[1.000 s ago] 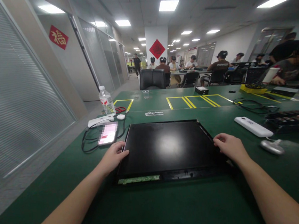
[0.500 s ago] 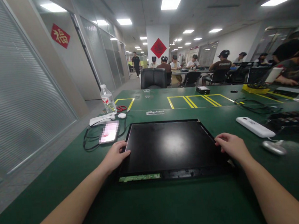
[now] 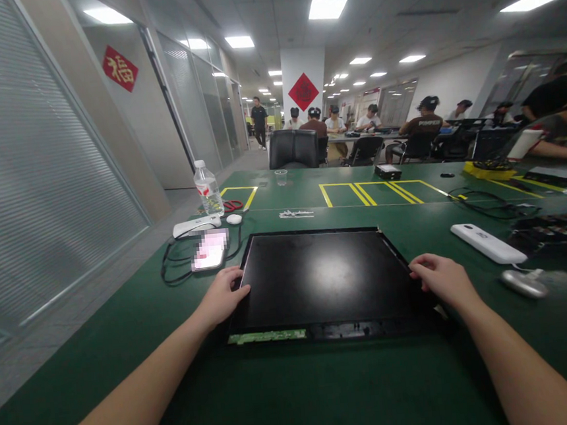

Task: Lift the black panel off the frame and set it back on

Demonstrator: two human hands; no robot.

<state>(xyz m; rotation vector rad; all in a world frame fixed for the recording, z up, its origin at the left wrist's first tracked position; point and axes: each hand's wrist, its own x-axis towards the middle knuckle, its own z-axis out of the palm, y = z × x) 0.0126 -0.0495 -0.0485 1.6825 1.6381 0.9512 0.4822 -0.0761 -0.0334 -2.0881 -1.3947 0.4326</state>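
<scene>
Black, glossy flat panel (image 3: pixel 329 274), rect., lying face up on the green table (image 3: pixel 299 396), mid-view btwn both hands; dark frame round it, blurry ceiling-light glare right of ctr. Front edge: green circuit strip (image 3: pixel 267 337) on L half, dark strip w/ small marks on R half; pale bit at near R corner, too small to ID. Far edge runs straight, w/ a light spot at far R corner

L hand (image 3: pixel 224 297) at L edge: thumb on top, other fingers curled along the outer side, edge pinched btwn. R hand (image 3: pixel 443 279) at R edge: thumb + index tips pinching the rim, rest curled; undersides hidden

Room: green tabletop in front of panel, toward wearer, & a strip on R before the white power bank (image 3: pixel 487 243) and silver gadget (image 3: pixel 524 283). L side tighter: phone (image 3: pixel 211 250) & black cable (image 3: pixel 169 272) near L hand, bottle (image 3: pixel 207 189) + red-handled scissors (image 3: pixel 233 205) beyond. Past far edge: small whitish pcs (image 3: pixel 297 214), then yellow tape (image 3: pixel 338 184), clear cup (image 3: pixel 281 178), black chair (image 3: pixel 292 149) at table's far end
</scene>
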